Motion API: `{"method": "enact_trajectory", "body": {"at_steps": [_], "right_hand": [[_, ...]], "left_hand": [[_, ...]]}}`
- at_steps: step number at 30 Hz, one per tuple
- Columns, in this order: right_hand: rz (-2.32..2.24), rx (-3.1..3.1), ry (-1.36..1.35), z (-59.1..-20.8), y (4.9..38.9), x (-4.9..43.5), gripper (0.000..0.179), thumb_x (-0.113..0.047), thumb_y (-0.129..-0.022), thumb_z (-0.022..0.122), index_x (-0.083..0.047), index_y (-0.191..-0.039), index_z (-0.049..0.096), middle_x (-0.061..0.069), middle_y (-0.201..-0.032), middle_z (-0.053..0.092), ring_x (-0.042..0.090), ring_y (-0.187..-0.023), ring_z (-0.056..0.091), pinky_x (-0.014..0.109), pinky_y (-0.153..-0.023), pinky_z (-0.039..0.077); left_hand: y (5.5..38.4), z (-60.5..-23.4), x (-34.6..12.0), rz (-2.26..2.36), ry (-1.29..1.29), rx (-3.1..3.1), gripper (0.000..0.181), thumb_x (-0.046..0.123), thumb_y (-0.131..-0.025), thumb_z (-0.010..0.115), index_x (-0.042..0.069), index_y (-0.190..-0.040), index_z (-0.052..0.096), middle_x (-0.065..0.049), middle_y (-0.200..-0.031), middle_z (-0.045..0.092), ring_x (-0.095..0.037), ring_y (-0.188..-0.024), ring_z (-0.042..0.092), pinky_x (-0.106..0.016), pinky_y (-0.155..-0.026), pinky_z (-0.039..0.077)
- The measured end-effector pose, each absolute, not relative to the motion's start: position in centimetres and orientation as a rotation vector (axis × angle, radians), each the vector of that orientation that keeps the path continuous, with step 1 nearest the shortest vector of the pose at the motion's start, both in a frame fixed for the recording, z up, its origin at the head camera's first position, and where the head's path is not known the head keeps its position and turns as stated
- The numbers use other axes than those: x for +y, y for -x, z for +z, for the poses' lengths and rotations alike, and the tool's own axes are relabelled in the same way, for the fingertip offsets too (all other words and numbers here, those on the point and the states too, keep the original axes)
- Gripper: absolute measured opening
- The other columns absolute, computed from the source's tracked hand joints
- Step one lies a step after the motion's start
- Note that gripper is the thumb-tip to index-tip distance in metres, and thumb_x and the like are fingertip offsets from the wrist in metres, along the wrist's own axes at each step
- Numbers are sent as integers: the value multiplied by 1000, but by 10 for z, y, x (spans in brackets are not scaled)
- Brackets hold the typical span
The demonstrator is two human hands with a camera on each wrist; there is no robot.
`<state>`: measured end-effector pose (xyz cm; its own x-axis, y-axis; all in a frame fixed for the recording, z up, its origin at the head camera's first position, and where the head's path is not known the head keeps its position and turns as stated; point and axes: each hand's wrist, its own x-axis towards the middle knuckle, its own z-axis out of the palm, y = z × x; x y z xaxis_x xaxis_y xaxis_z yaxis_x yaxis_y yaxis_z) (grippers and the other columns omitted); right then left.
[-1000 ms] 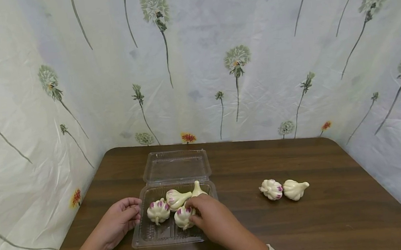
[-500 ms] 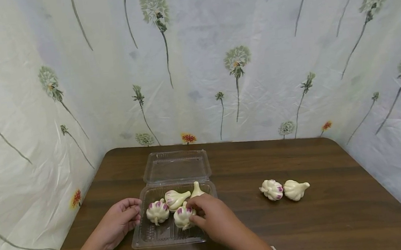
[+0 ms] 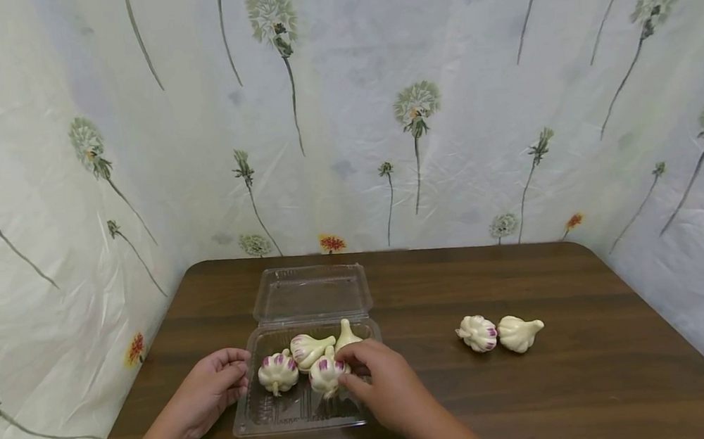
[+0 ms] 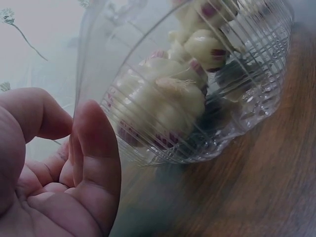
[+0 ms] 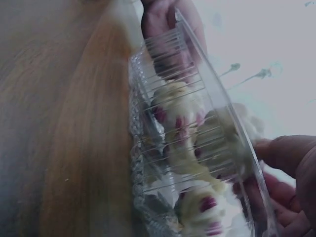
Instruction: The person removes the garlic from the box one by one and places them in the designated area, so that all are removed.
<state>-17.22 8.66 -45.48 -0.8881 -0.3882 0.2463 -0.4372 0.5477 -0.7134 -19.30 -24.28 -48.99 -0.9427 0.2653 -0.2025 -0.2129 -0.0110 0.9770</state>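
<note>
On my feed, lower centre, the left hand point(image 3: 215, 387) pinches a ribbed, clear-plastic container's point(image 3: 261, 417) rim; there too, the right hand point(image 3: 385, 380) pinches a glossy, lobed cream garlic bulb point(image 3: 326, 376) streaked purple.

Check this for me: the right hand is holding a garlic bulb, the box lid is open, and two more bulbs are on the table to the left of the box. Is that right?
Not quite: the two other bulbs lie to the right of the box, as the head view shows. The rest stands.
</note>
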Motion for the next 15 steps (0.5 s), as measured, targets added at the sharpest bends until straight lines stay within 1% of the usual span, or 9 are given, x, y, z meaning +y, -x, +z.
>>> {"method": "enact_trajectory", "body": {"at_steps": [4, 6, 12, 15], "right_hand": [[1273, -2689, -709, -456, 171, 89, 11, -10, -98, 73, -13, -108, 75, -7, -109, 68, 10, -101, 68, 26, -87, 60], [1269, -2700, -724, -456, 171, 90, 14, -11, -98, 74, -11, -112, 75, -5, -112, 68, 13, -101, 69, 28, -87, 61], [1220, -2751, -782, -455, 172, 87, 24, -17, -95, 79, -9, -117, 72, 1, -115, 68, 22, -103, 69, 33, -90, 60], [1159, -2779, -828, -454, 172, 85, 30, -22, -94, 81, -10, -120, 71, 2, -115, 67, 21, -101, 67, 32, -89, 58]], "left_hand": [[193, -489, -243, 2020, -57, 1943, 40, 17, -111, 52, -10, -139, 43, -2, -101, 58, -9, -86, 60, -24, -77, 59], [192, -488, -243, 2018, -59, 1946, 41, 18, -111, 52, -10, -139, 42, -2, -101, 58, -9, -86, 60, -24, -77, 59], [192, -489, -243, 2017, -65, 1944, 40, 17, -111, 52, -10, -139, 42, -2, -102, 58, -9, -85, 60, -24, -77, 59], [192, -489, -242, 2020, -61, 1940, 40, 16, -110, 52, -10, -139, 42, -2, -101, 58, -9, -85, 60, -24, -77, 59]]}}
